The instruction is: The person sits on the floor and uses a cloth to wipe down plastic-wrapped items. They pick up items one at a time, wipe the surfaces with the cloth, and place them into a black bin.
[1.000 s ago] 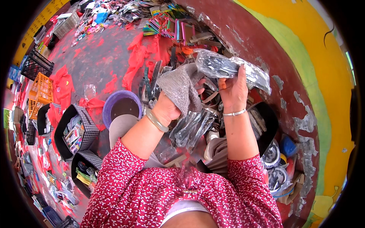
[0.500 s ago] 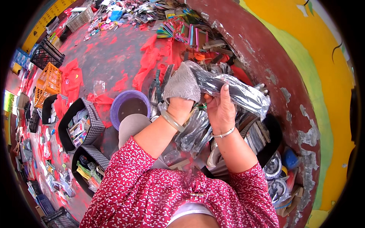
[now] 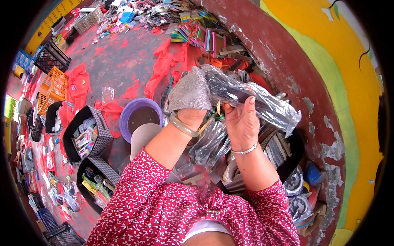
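A fuzzy grey cloth (image 3: 188, 93) covers the fingers of my left hand (image 3: 193, 118), so only the back of the hand and the wrist show. The cloth meets the left end of a long black item in shiny clear plastic wrapping (image 3: 238, 90); its exact kind I cannot make out. My right hand (image 3: 243, 123) grips this wrapped item from below, thumb up along its near side and fingers curled underneath. Beneath both hands lie more plastic-wrapped dark items (image 3: 209, 141) in a pile.
A purple bucket (image 3: 124, 119) stands left of my knee. Checked black bins (image 3: 102, 133) with packets line the left, near an orange crate (image 3: 57, 84). At right, a black bin (image 3: 296, 145) and wrapped coils (image 3: 297, 180) sit against the peeling red wall (image 3: 283, 69). Red scraps litter the floor.
The grey cloth with my left hand has shifted slightly left and spread wider. My right hand and the wrapped item have moved a little to the right.
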The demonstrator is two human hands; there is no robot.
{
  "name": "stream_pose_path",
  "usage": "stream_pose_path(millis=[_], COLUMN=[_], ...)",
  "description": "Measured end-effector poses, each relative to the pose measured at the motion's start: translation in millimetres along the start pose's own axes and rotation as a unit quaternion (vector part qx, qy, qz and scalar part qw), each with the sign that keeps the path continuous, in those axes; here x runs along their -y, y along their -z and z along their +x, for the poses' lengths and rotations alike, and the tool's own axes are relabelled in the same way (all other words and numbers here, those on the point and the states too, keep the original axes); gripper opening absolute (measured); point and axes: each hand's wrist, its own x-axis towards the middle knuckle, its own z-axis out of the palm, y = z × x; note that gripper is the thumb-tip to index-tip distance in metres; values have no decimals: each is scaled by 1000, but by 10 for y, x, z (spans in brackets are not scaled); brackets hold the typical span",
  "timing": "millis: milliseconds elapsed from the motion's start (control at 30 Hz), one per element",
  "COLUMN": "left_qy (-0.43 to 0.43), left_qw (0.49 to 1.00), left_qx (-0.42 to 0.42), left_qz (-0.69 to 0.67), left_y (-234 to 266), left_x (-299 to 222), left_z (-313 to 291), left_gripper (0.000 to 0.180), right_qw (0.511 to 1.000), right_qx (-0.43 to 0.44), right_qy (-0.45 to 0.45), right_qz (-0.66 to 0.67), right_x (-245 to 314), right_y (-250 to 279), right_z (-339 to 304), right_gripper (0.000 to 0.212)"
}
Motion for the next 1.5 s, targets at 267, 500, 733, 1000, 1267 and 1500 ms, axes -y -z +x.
stream_pose_path(millis=[267, 500, 733, 1000, 1267, 1500], left_qy=[-23, -175, -272, 28, 46, -181], left_qw=[991, 619, 860, 990, 650, 701], left_qx=[23, 56, -44, -30, 263, 211], left_qz=[126, 764, 429, 137, 712, 657], left_y=[-256, -271, 367, 225, -195, -136], left_x=[18, -134, 21, -397, -196, 67], left_z=[-66, -48, 84, 121, 122, 18], left_gripper=[29, 27, 20, 27, 28, 11], right_qw=[997, 998, 996, 996, 960, 923], right_qx=[-49, -46, -46, 12, 2, -42], right_qy=[-28, 2, 45, 49, -3, -32], right_qz=[50, 30, 57, -79, -279, -380], right_x=[63, 184, 256, 797, 569, 387], right_y=[125, 103, 207, 446, 315, 343], right_z=[148, 152, 242, 365, 299, 313], right_gripper=[36, 35, 35, 25, 21, 20])
